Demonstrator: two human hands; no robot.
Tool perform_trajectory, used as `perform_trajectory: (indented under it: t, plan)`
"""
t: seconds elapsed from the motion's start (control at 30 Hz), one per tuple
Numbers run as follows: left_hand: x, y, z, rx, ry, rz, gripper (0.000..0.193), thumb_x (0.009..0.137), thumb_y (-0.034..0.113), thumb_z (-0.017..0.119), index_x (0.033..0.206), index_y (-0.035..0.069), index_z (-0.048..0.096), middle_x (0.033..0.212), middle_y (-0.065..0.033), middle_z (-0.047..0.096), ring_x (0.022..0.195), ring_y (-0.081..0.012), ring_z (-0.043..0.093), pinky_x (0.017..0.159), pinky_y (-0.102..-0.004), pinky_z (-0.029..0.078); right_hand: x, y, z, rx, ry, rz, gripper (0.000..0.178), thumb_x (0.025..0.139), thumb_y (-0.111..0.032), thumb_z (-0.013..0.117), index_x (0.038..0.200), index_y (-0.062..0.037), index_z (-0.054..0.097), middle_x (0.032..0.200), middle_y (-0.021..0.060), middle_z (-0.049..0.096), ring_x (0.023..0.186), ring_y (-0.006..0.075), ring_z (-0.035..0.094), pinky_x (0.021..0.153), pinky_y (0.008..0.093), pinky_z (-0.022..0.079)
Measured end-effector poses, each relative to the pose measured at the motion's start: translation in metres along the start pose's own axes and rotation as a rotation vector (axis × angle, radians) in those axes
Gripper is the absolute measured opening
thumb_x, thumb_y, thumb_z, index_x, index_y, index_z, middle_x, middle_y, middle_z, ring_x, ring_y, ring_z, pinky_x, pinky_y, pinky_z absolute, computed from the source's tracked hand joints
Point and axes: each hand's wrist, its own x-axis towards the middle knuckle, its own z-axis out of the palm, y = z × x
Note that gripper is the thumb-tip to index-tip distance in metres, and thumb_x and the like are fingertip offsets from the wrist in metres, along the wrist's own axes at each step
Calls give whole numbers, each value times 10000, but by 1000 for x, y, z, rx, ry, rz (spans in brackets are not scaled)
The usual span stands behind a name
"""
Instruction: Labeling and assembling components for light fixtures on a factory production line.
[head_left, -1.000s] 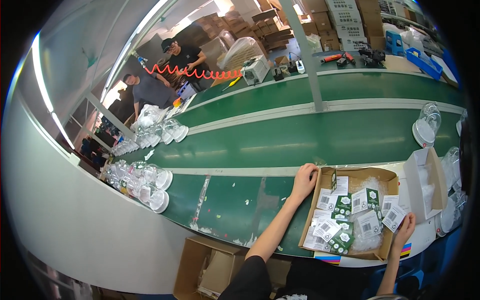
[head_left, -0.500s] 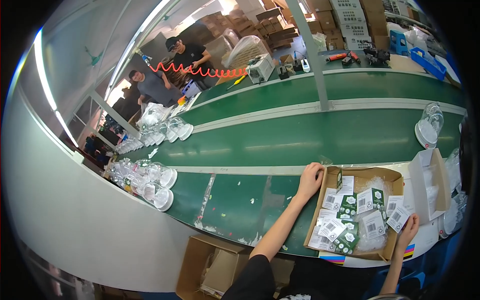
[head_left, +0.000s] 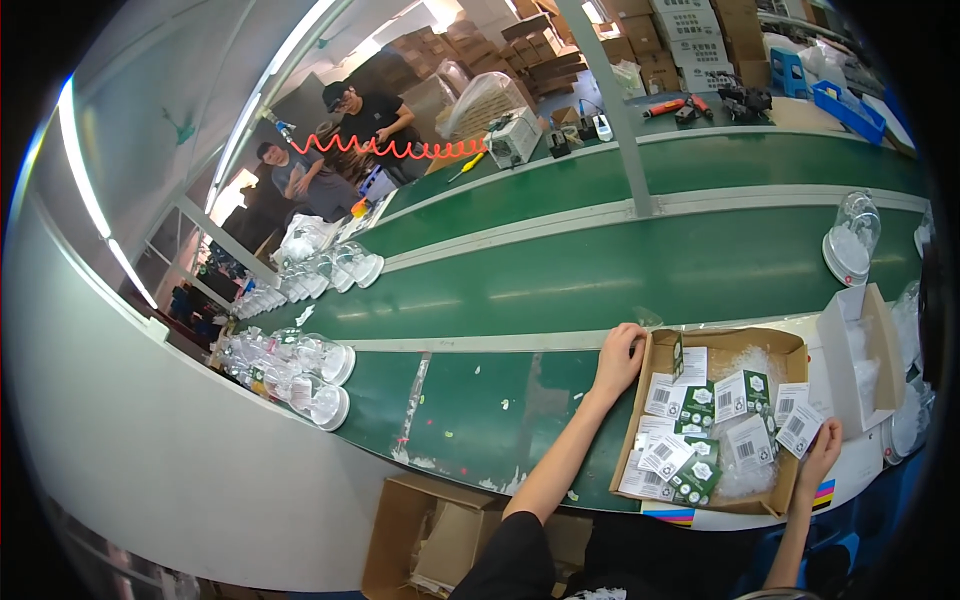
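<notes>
A shallow cardboard tray (head_left: 632,440) lies before me on the bench. Inside it are several white-and-green folded cards (head_left: 697,470) with barcodes, among small clear plastic pieces (head_left: 742,484). At the tray's far left corner, my left hand (head_left: 620,362) is closed with its fingers bent over the edge; the fingertips are partly hidden. My right hand (head_left: 822,455) pinches a white barcode card (head_left: 800,430) by its edge, over the tray's right side.
An upright white open box (head_left: 845,370) stands right of the tray. Clear domes with white bases (head_left: 325,400) crowd the left; another dome (head_left: 852,240) stands on the green belt (head_left: 560,285) at far right. Two people (head_left: 375,130) are across the line. An open carton (head_left: 400,530) sits below.
My hands keep their places on the tray and the card. The view has shifted slightly. Across the line, the person in grey has raised their hands to the chest.
</notes>
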Motion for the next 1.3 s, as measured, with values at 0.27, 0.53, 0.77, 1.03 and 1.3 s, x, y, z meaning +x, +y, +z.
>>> perform_trajectory:
  t: [0.27, 0.53, 0.77, 1.03, 1.3]
  plan:
    - [0, 0, -2, -16, 2, -24, 110, 836, 18, 585, 941, 8, 615, 963, -134, 617, 934, -333, 580, 830, -390, 472, 4, 25, -15, 74, -4, 48, 165, 1024, -168, 482, 1083, -23, 534, 982, 14, 541, 889, 66, 521, 766, 198, 444]
    - [2, -4, 3, 4, 22, 23, 103, 829, 21, 584, 928, 12, 607, 970, -148, 613, 947, -338, 581, 833, -392, 475, 7, 24, -25, 41, 24, 58, 198, 1019, -183, 495, 1104, -17, 561, 1008, 13, 566, 880, 66, 527, 757, 203, 443]
    - [-1, -5, 0, 10, 15, 6, 124, 823, 8, 591, 945, 25, 606, 970, -136, 617, 929, -340, 586, 813, -394, 482, -2, -9, 3, 28, 18, 39, 116, 1020, -133, 457, 977, -35, 502, 891, -8, 476, 823, 58, 458, 739, 195, 403]
    - [-2, -3, 3, 0, 0, -5, 128, 830, 20, 598, 957, 17, 610, 988, -135, 622, 948, -336, 583, 828, -390, 479, -6, -9, 2, 3, 7, 17, 122, 1025, -142, 452, 983, -37, 497, 894, -8, 490, 803, 47, 484, 702, 194, 421]
    - [0, -2, 2, 9, -1, 10, 124, 828, 18, 595, 950, 14, 615, 1002, -142, 620, 947, -344, 582, 841, -398, 480, -6, -12, 2, 9, -11, 53, 133, 1011, -165, 485, 987, -43, 531, 908, -13, 497, 822, 53, 471, 720, 185, 407]
